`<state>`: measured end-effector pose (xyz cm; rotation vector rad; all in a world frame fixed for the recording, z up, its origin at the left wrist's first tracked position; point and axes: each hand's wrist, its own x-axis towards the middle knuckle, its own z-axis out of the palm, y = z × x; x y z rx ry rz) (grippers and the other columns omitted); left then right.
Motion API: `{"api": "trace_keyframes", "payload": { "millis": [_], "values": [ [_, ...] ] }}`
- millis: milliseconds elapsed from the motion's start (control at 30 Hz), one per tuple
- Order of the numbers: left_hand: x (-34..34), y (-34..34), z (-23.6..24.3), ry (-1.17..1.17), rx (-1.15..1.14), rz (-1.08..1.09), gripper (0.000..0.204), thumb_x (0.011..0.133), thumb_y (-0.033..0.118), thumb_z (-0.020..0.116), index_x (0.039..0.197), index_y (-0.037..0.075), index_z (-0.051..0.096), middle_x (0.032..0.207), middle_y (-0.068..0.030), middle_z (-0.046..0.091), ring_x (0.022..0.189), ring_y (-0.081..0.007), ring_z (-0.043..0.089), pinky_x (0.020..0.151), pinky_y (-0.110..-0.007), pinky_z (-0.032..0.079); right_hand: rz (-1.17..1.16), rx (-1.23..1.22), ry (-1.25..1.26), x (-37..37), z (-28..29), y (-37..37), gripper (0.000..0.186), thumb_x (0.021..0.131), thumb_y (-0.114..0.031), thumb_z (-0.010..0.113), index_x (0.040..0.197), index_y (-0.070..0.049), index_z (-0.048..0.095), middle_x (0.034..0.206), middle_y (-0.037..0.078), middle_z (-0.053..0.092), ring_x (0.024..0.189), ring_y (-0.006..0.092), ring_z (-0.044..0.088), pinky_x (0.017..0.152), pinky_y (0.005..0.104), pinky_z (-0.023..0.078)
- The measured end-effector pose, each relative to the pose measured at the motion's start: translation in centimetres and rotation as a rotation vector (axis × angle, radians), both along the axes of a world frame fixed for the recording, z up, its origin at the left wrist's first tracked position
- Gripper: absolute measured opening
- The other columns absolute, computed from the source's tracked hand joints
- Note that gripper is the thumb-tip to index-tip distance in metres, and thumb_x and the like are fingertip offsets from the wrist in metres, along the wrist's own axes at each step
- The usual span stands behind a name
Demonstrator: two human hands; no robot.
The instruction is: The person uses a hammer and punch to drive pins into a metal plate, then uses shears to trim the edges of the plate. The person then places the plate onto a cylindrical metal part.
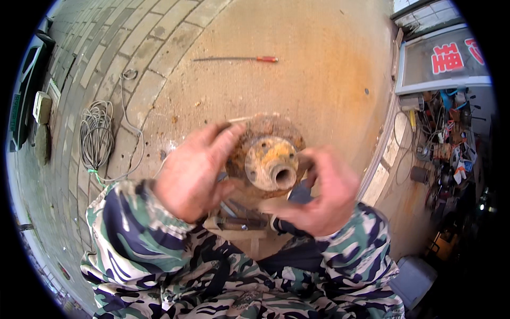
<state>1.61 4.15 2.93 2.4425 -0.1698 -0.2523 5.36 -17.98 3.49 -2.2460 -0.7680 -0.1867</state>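
Between my hands is a rusty, round flanged metal part (264, 154) with bolt holes and a short hollow pipe neck that points toward me and a little right. Behind its flange, a wider, dirt-crusted round body shows. My left hand (196, 173) is at its left side, with fingers over the upper left rim and the thumb lower down. On the right side, my right hand (329, 194) curves around the edge, its fingertips at the rim and its thumb stretched below the neck. Both hands are slightly blurred, and the part's underside is hidden.
A long screwdriver with a red handle (267, 59) lies on the dirty concrete ahead. Coiled grey cable (96, 133) rests on paving bricks at left. Tools and a wooden piece (234, 223) sit just before my lap. Cluttered tools and parts (443, 154) crowd the right side.
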Motion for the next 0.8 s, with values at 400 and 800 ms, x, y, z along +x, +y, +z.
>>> {"api": "trace_keyframes", "payload": {
  "millis": [400,800],
  "values": [
    [-4.5,5.1,4.8,-0.416,0.092,0.281,0.051,0.085,0.014,0.077,0.134,0.012,0.061,0.133,-0.0092,0.064,0.117,-0.022,0.062,0.099,-0.04,0.053,-0.457,-0.338,0.409,0.8,-12.3,-11.6,0.013,0.08,-0.013,0.072,0.084,-0.001,0.071,0.077,0.022,0.068,0.076,0.0382,0.068,0.073,0.0457,0.054],
    [-6.1,7.2,8.1,-0.412,0.162,0.574,0.059,0.081,0.039,0.083,0.123,0.0,0.067,0.106,-0.0194,0.074,0.096,-0.027,0.07,0.09,-0.042,0.055,-0.073,-0.694,0.706,-15.7,-33.4,-7.7,0.009,0.073,-0.009,0.072,0.081,-0.006,0.071,0.083,0.024,0.069,0.086,0.0414,0.068,0.078,0.0512,0.054]
  ]
}}
